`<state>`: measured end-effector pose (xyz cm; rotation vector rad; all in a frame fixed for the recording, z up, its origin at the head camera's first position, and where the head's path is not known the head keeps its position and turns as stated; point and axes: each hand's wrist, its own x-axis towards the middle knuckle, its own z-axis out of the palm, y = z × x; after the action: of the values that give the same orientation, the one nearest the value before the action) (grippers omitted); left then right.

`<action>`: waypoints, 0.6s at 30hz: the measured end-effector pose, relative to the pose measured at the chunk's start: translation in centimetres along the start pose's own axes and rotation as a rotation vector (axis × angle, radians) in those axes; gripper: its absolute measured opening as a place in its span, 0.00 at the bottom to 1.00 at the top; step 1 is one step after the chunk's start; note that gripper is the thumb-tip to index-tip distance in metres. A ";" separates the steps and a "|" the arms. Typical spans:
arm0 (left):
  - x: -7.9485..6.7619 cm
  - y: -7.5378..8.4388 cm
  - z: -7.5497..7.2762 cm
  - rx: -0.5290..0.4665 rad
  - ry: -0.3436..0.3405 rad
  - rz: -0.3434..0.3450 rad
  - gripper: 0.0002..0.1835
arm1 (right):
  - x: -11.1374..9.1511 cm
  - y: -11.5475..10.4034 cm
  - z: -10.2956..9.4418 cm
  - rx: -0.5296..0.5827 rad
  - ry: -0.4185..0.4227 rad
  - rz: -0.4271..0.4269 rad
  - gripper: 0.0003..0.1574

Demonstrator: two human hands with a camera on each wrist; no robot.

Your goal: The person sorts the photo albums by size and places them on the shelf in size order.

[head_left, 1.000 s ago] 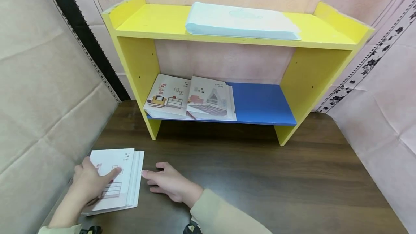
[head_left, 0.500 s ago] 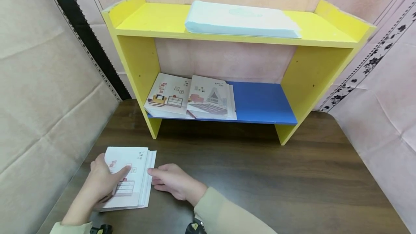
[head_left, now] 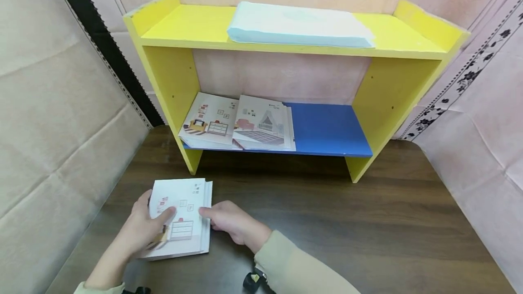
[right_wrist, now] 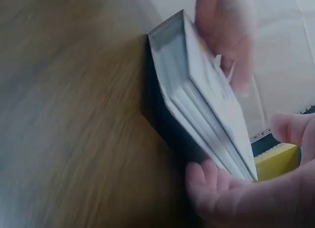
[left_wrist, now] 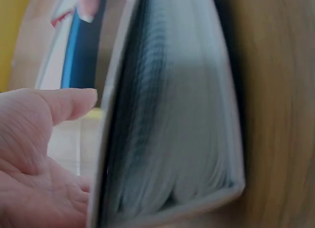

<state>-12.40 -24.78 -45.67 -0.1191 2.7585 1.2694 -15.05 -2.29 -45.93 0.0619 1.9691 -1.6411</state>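
A thick white book [head_left: 184, 232], its cover printed with furniture drawings, is tilted up off the brown table between both hands in the head view. My left hand [head_left: 143, 228] holds its left side, thumb lying over the front cover. At the right edge, my right hand [head_left: 234, 223] has its thumb over the cover's edge and the other fingers below. The right wrist view shows the fingertips [right_wrist: 202, 176] at the lower edge of the book [right_wrist: 216, 90]. Loose-looking pages between the covers of the book [left_wrist: 182, 100] face the left wrist camera.
Behind stands a yellow shelf unit [head_left: 163, 71] with a blue lower board [head_left: 327, 130]. Two piles of similar books, a left pile [head_left: 210, 119] and a right pile [head_left: 263, 124], lie on that board. A pale blue folded pack [head_left: 302, 26] lies on top. Fabric walls [head_left: 53, 117] enclose the table [head_left: 367, 239].
The book has shifted right and a little away across the table with my left hand. My right hand has come from just beside the book's edge to holding that edge.
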 end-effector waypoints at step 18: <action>-2.3 6.2 4.9 -0.141 -0.004 0.073 0.50 | -2.8 0.7 -7.4 -0.299 0.069 -0.251 0.26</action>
<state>-10.52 -16.91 -43.88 -0.0263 2.6913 1.4805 -15.36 5.56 -44.66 -0.2556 2.3312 -1.4882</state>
